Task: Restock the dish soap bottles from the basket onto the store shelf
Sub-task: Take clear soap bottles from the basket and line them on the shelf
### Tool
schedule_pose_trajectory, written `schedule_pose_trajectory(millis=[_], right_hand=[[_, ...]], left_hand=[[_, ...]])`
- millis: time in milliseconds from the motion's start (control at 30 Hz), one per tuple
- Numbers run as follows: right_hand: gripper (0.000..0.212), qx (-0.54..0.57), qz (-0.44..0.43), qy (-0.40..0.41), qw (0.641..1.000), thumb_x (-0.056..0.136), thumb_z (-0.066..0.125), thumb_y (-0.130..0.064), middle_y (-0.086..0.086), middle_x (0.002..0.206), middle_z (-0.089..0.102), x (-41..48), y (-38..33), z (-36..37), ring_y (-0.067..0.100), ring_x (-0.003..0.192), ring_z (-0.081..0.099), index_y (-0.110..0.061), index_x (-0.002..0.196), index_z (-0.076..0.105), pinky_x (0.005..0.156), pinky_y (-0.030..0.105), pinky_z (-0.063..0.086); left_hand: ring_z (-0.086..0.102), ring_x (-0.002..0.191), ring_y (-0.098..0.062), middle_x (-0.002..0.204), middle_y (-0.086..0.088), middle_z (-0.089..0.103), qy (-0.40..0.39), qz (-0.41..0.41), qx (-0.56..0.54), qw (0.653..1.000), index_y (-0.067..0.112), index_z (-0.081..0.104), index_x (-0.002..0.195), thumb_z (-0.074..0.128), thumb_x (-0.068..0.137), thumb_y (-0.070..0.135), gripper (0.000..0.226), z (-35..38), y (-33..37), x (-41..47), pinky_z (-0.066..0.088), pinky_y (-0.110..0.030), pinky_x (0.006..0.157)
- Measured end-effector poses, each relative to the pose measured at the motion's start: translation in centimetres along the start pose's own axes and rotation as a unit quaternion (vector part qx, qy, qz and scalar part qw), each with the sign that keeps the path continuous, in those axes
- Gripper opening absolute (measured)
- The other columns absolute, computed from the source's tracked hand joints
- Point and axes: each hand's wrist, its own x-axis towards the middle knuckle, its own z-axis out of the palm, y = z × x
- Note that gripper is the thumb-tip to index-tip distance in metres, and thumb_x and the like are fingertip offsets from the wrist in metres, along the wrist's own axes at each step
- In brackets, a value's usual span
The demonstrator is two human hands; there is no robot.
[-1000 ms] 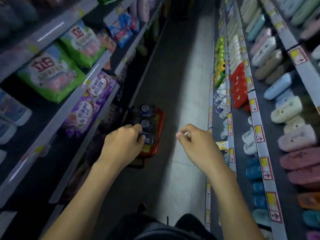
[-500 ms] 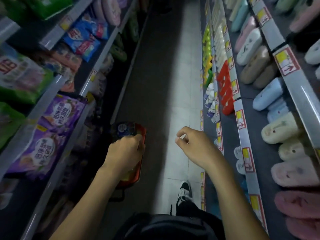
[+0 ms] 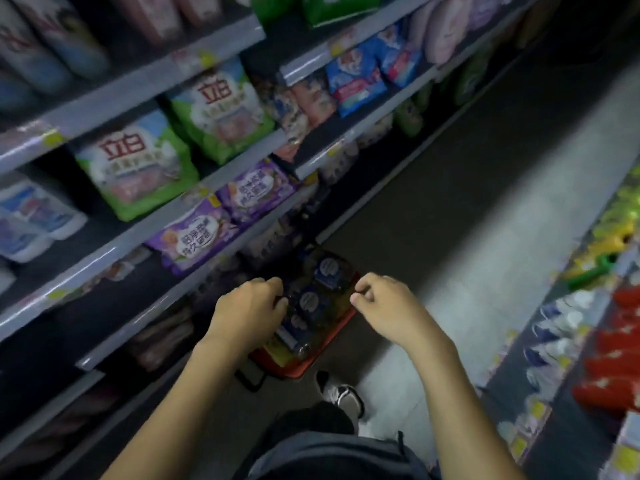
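- Since the earlier frames the view has swung left. The right grip (image 3: 388, 306), formerly over bare floor, now sits above the basket's right rim.
- Basket (image 3: 298, 370): red, low in the aisle beside the foot of the left shelves (image 3: 114, 252), partly covered by both grips.
- Bottles (image 3: 327, 268): dark, lying packed in the basket. Each bears a blue label with a pale oval, but its writing is too blurred to read.
- Left grip (image 3: 247, 306): fingers curled over the basket's left side. The fingertips are hidden, so whether they hold a bottle cannot be told.
- Right grip: fingers curled in, thumb against forefinger, holding nothing visible.
- Green bags (image 3: 138, 164): middle shelf, printed "立白" in large red characters. The smaller lines are unreadable.
- Purple bags (image 3: 197, 239): shelf below, with white ovals of Chinese text, only partly legible.
- Blue packs (image 3: 356, 84): farther along, print blurred.
- Shelf rails carry small yellow price tags, unreadable.
- Shoe (image 3: 344, 394): white and black, on the floor (image 3: 485, 237) just beside the basket's near end.
- Red goods (image 3: 616, 344): on the right-hand shelves.
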Motion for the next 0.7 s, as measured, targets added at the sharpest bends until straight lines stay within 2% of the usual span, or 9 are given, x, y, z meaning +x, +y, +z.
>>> schedule_pose_trajectory(millis=[167,400,500,567,633,700], right_hand=[[0.032,-0.088,-0.039,-0.093,0.991,0.100,0.052,-0.039,0.000,0.122,0.055,6.4,-2.7,-0.5,0.019,0.106,0.059,-0.024,0.127,0.059,0.090,0.034,0.050],[0.028,-0.143,-0.056,-0.195,0.969,0.102,0.050,-0.035,-0.002,0.124,0.053,15.5,-2.8,2.0,0.016,0.104,0.058,-0.025,0.127,0.057,0.085,0.030,0.048],[0.029,-0.185,-0.059,-0.264,0.945,0.101,0.052,-0.033,0.000,0.124,0.055,20.1,-1.3,5.9,0.017,0.104,0.058,-0.024,0.128,0.057,0.087,0.030,0.048],[0.030,-0.209,-0.061,-0.306,0.927,0.100,0.053,-0.032,0.003,0.126,0.056,23.1,-0.2,8.9,0.020,0.109,0.059,-0.023,0.129,0.056,0.090,0.032,0.049],[0.032,-0.224,-0.072,-0.365,0.901,0.101,0.053,-0.032,0.006,0.127,0.059,26.4,0.6,12.8,0.022,0.109,0.060,-0.022,0.131,0.055,0.090,0.034,0.049],[0.034,-0.220,-0.074,-0.408,0.883,0.102,0.051,-0.031,0.008,0.125,0.063,29.5,1.5,16.5,0.025,0.109,0.061,-0.018,0.133,0.055,0.091,0.035,0.049]], left_hand=[[0.059,0.086,-0.021,0.103,0.004,0.057,0.009,-0.079,-0.077,0.994,0.025,0.057,0.119,0.048,0.102,0.042,0.025,1.8,-2.4,4.2,0.046,-0.033,0.064],[0.063,0.104,-0.032,0.119,-0.007,0.061,-0.069,-0.202,-0.181,0.960,0.021,0.052,0.128,0.049,0.101,0.040,0.033,8.3,-6.1,8.3,0.052,-0.040,0.076],[0.062,0.105,-0.038,0.121,-0.014,0.062,-0.114,-0.269,-0.230,0.928,0.017,0.050,0.129,0.048,0.101,0.039,0.036,13.4,-8.2,9.3,0.054,-0.045,0.082],[0.063,0.105,-0.040,0.120,-0.018,0.064,-0.140,-0.322,-0.281,0.893,0.015,0.052,0.125,0.048,0.100,0.040,0.036,16.8,-9.3,9.8,0.053,-0.044,0.084],[0.063,0.109,-0.042,0.121,-0.022,0.065,-0.160,-0.377,-0.327,0.852,0.013,0.053,0.129,0.046,0.099,0.045,0.045,20.9,-10.3,10.7,0.053,-0.043,0.088],[0.062,0.112,-0.042,0.123,-0.025,0.065,-0.178,-0.393,-0.359,0.828,0.010,0.056,0.128,0.042,0.099,0.052,0.053,24.7,-10.7,12.3,0.051,-0.041,0.091]])
